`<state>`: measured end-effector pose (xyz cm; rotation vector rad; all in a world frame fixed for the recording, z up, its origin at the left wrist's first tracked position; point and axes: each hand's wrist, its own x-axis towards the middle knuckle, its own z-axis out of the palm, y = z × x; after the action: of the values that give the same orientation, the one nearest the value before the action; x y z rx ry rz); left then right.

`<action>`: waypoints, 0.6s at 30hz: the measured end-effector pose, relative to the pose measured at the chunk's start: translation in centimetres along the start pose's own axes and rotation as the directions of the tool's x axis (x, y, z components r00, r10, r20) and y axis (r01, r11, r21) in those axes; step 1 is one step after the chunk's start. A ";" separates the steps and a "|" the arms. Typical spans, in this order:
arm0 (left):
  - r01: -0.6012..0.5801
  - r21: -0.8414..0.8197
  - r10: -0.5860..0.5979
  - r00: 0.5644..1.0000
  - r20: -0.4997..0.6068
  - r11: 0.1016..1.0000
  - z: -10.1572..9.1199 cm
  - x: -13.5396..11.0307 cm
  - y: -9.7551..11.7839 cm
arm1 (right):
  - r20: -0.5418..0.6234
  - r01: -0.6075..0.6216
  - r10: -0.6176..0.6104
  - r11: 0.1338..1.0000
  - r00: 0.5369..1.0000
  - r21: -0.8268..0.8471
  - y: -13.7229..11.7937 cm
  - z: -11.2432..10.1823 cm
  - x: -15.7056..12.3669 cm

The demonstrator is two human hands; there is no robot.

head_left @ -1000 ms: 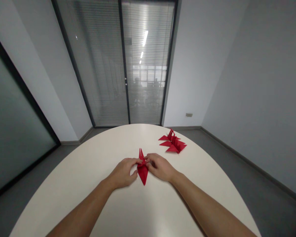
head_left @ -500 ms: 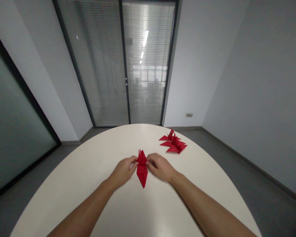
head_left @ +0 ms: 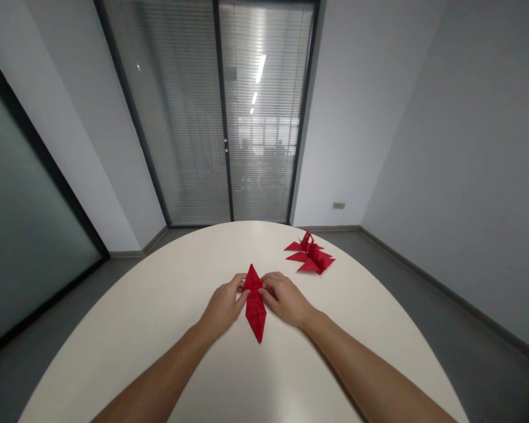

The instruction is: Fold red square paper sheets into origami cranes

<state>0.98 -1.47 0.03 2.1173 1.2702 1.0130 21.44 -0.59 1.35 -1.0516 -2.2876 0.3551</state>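
A folded red origami paper (head_left: 256, 311), long and diamond-like with a point at each end, lies between my hands at the middle of the table. My left hand (head_left: 224, 301) pinches its left edge with the thumb on top. On the opposite edge, my right hand (head_left: 286, 298) grips with thumb and curled fingers. Crease lines cross the paper's middle. Some fingertips are hidden under or behind the paper.
Several red origami cranes (head_left: 311, 255) sit close together to the right, beyond my right hand. The round white table (head_left: 158, 335) curves away to its far edge. Past it stand a glass partition with blinds (head_left: 264, 176) and grey walls.
The paper's upper end showed two narrow prongs before and now shows one broad point. Its lower tip has shifted slightly toward me, and both hands still hold the sides.
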 end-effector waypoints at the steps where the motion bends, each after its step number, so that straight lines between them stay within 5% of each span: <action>1: -0.002 -0.019 0.002 1.000 -0.005 1.000 0.1 0.0 -0.1 | -0.004 -0.013 0.012 1.000 1.000 -0.007 0.0 0.1 0.0; 14: -0.057 -0.005 0.057 0.997 -0.057 0.998 0.7 -0.3 -1.3 | -0.029 -0.138 0.137 0.990 0.990 -0.017 -0.1 0.5 -0.4; 18: -0.119 0.097 0.128 0.987 -0.093 0.988 0.7 -0.2 -1.4 | -0.053 -0.082 0.082 0.997 0.995 0.002 -0.1 0.4 -0.3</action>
<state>0.71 -0.98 -1.45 2.2639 1.2667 1.1456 21.29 -0.90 0.91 -1.1442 -2.2025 0.3555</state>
